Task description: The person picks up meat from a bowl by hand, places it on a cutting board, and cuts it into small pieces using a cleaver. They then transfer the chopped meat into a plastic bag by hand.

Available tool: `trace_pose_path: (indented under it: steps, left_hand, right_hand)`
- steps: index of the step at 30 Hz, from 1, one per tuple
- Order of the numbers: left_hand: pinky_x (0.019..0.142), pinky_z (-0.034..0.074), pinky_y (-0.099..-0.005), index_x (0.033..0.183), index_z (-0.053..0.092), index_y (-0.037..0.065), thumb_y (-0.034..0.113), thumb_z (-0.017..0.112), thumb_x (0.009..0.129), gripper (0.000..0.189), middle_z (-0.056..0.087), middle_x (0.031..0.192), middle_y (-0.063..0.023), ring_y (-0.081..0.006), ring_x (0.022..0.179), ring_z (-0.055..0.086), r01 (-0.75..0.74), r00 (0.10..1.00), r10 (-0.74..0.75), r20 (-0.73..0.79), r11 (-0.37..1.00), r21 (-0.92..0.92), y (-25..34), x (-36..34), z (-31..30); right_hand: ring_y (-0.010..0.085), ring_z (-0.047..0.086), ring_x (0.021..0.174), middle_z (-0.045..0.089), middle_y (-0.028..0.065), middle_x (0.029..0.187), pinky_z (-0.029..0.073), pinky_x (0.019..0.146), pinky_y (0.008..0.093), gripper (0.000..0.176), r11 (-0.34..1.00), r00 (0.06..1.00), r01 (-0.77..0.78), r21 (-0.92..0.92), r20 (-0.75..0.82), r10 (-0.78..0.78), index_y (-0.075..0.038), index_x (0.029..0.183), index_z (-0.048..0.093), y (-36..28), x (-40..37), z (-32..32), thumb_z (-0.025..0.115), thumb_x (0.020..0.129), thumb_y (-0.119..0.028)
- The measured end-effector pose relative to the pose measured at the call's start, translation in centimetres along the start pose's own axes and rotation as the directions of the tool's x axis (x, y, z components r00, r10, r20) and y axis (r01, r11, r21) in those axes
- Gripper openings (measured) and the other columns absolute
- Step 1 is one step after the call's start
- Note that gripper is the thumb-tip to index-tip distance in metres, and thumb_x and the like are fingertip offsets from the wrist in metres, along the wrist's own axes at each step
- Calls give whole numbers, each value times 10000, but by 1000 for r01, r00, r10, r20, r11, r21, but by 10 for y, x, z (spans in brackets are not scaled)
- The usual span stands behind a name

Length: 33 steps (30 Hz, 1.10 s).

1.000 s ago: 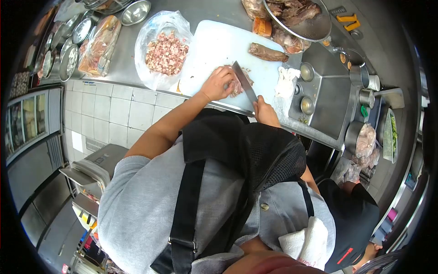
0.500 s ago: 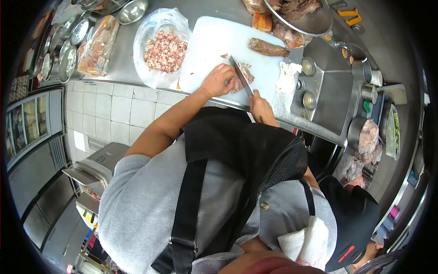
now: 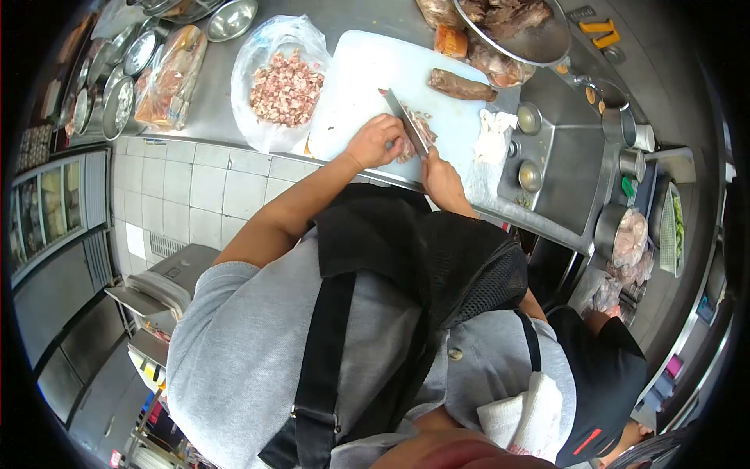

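My right hand (image 3: 443, 181) is closed round the handle of a kitchen knife (image 3: 408, 123), whose blade slants across the white cutting board (image 3: 363, 66). Curled fingers of my left hand (image 3: 376, 142) press on a piece of meat (image 3: 405, 149) beside the blade. Cut meat slices (image 3: 422, 125) lie on the blade's other side. A long browned piece of meat (image 3: 462, 85) rests farther back on the board. Left of the board, a clear plastic bag (image 3: 244, 78) lies spread open with diced meat (image 3: 287, 91) in it.
A white cloth (image 3: 494, 141) lies at the board's right, beside a steel sink (image 3: 574, 176). A large bowl of meat (image 3: 512, 23) stands behind. Metal bowls (image 3: 117, 105) and bagged meat (image 3: 173, 78) occupy the counter's left. Another person in black (image 3: 598, 383) is at lower right.
My right hand and the knife have shifted slightly away from me and to the left. My left hand stays on the meat, almost in the same place.
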<state>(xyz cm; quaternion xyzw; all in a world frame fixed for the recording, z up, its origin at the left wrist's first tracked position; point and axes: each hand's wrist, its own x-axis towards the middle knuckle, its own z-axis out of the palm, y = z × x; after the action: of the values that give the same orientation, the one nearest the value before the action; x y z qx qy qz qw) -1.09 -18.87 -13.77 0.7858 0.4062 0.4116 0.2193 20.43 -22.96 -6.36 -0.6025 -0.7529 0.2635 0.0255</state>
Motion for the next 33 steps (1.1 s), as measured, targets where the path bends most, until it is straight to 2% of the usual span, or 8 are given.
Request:
trace_pose_path:
  steps: [5, 8, 12, 14, 24, 26, 30, 33]
  left_hand:
    - [933, 530, -411, 956, 686, 48, 30, 734, 831, 135, 656, 1059, -108, -313, 1027, 633, -12, 999, 12, -35, 1000, -1, 8, -1, -7]
    - [936, 527, -414, 974, 691, 54, 37, 736, 843, 139, 657, 1065, -104, -315, 1035, 630, -25, 998, 26, -64, 1000, 14, 12, -3, -6]
    - [941, 526, -418, 973, 698, 60, 41, 739, 847, 134, 660, 1069, -98, -316, 1044, 629, 6, 1000, -6, -12, 1000, -20, 8, -1, -6]
    - [947, 525, -421, 965, 701, 66, 44, 745, 843, 132, 661, 1070, -93, -312, 1048, 630, 10, 1000, -10, 1, 1000, -4, 8, -2, -5]
    - [967, 521, -417, 1015, 717, 87, 38, 739, 833, 189, 649, 1080, -88, -307, 1056, 619, -10, 1000, 10, 3, 1000, 5, 12, -2, -9]
    - [986, 516, -421, 1052, 724, 109, 40, 742, 811, 252, 636, 1119, -81, -306, 1089, 606, -50, 994, 38, 103, 993, 109, 13, -4, -10]
    - [1007, 509, -424, 1064, 725, 124, 40, 738, 792, 285, 628, 1156, -76, -306, 1118, 595, -56, 987, 31, 157, 986, 157, 13, -3, -9]
    - [1002, 515, -424, 1058, 724, 113, 48, 751, 810, 257, 633, 1143, -85, -313, 1097, 602, -66, 991, 50, 126, 989, 130, 14, -4, -9]
  right_hand:
    - [550, 679, 791, 687, 329, 790, 511, 698, 641, 235, 999, 998, -40, 12, 39, 40, -13, 1186, 501, 21, -27, -8, 528, 1085, -224]
    - [547, 682, 804, 687, 329, 791, 507, 701, 639, 236, 998, 995, -69, -9, 71, 69, -15, 1183, 499, 8, -36, -31, 533, 1084, -226]
    - [549, 681, 818, 688, 333, 803, 506, 712, 639, 235, 997, 992, -73, -37, 99, 76, -13, 1183, 496, 0, -25, -24, 534, 1082, -221]
    - [539, 701, 847, 708, 338, 848, 537, 744, 630, 265, 1000, 999, -4, 17, 46, 3, 15, 1219, 503, 5, -4, -1, 494, 1090, -216]
    - [546, 697, 837, 710, 344, 863, 539, 747, 627, 288, 1000, 999, -7, 27, 46, 6, 40, 1201, 529, 10, 4, 4, 523, 1077, -219]
    - [540, 700, 836, 710, 344, 857, 541, 746, 625, 292, 998, 999, 41, 57, 7, -42, 45, 1202, 539, 4, 13, 3, 531, 1071, -216]
    - [538, 701, 821, 709, 340, 842, 544, 739, 622, 296, 994, 997, 77, 83, -21, -75, 53, 1197, 546, 5, 28, -3, 540, 1066, -212]
    - [536, 696, 806, 701, 335, 827, 527, 712, 619, 363, 996, 996, 83, 44, -39, -81, 51, 1309, 530, 3, 22, -14, 546, 1082, -232]
